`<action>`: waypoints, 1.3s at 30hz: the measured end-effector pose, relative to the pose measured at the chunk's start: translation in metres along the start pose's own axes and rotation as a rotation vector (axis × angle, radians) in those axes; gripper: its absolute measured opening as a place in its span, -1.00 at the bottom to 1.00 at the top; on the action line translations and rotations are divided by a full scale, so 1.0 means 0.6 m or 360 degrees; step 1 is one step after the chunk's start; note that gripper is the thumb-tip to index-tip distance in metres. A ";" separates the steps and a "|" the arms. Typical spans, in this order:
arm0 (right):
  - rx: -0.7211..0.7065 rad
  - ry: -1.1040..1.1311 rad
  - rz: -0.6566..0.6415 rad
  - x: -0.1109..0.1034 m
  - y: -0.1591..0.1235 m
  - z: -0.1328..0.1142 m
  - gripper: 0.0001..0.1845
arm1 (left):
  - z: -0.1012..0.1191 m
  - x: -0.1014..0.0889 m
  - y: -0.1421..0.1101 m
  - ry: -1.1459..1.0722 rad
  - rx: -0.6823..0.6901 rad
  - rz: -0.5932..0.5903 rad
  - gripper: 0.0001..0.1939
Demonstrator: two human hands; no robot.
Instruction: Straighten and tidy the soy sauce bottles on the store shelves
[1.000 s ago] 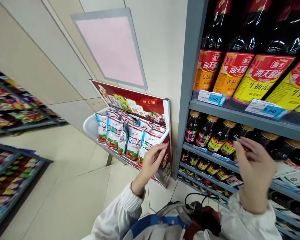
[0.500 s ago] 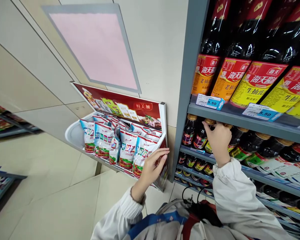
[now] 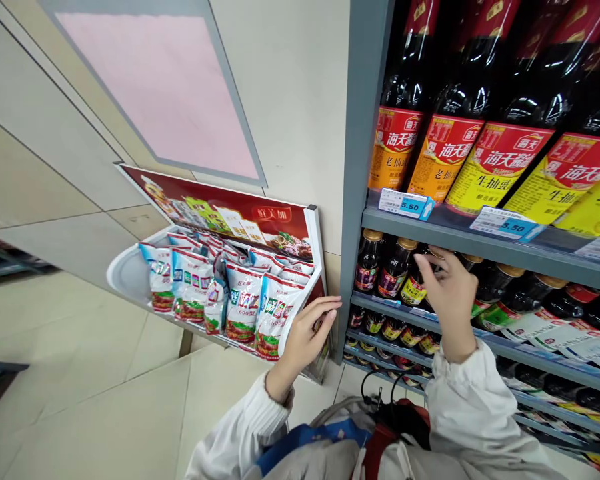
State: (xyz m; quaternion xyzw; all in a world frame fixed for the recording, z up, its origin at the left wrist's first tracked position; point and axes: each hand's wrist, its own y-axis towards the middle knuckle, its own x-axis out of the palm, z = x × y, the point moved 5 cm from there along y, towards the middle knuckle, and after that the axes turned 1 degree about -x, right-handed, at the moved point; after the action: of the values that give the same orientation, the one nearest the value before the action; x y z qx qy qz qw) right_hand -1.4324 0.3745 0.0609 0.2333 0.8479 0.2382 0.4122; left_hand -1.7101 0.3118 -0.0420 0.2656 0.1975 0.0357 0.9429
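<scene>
My left hand (image 3: 307, 333) rests with fingers stretched out against the right end of a white and red display rack (image 3: 316, 233) that holds several white seasoning bags (image 3: 240, 303). My right hand (image 3: 447, 293) reaches into the second grey shelf (image 3: 485, 340), its fingers curled round a small dark sauce bottle (image 3: 414, 283) with a yellow label. Two more small bottles (image 3: 380, 270) stand to the left of it. Both sleeves are white.
Large soy sauce bottles (image 3: 440, 133) with red and yellow labels fill the shelf above, behind blue price tags (image 3: 405, 202). Lower shelves hold more small bottles (image 3: 395, 330). A pink panel (image 3: 155, 87) hangs on the tiled wall. A bag with blue and red parts (image 3: 360, 437) hangs at my front.
My right hand moved left along the second shelf from open air to the small bottles and closed on one. The left hand stayed at the rack's end. The view shifted right.
</scene>
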 end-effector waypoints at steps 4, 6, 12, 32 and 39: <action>0.0194 -0.0063 0.0416 -0.041 -0.019 0.034 -0.40 | -0.011 -0.010 -0.001 0.0029 -0.0018 0.0043 -0.78; 0.0203 -0.0239 0.0360 -0.034 -0.007 0.036 -0.38 | -0.012 -0.011 0.000 0.0040 -0.0023 0.0054 -0.78; 0.0243 -0.0775 0.0010 0.006 0.041 0.031 -0.36 | -0.001 0.000 0.000 0.0024 0.0020 0.0028 -0.79; -0.0376 -0.0141 -0.0156 0.055 -0.029 -0.101 -0.61 | -0.020 -0.036 -0.017 0.0251 0.0063 0.0213 -0.79; -0.0088 -0.0658 -0.0549 0.144 0.030 -0.139 -0.53 | -0.013 -0.042 -0.016 0.0264 0.0133 0.0201 -0.78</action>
State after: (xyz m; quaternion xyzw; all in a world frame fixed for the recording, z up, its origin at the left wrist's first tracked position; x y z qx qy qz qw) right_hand -1.5441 0.4220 0.0669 0.1177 0.7661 0.1349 0.6172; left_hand -1.7366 0.3031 -0.0444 0.3129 0.2592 0.1086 0.9073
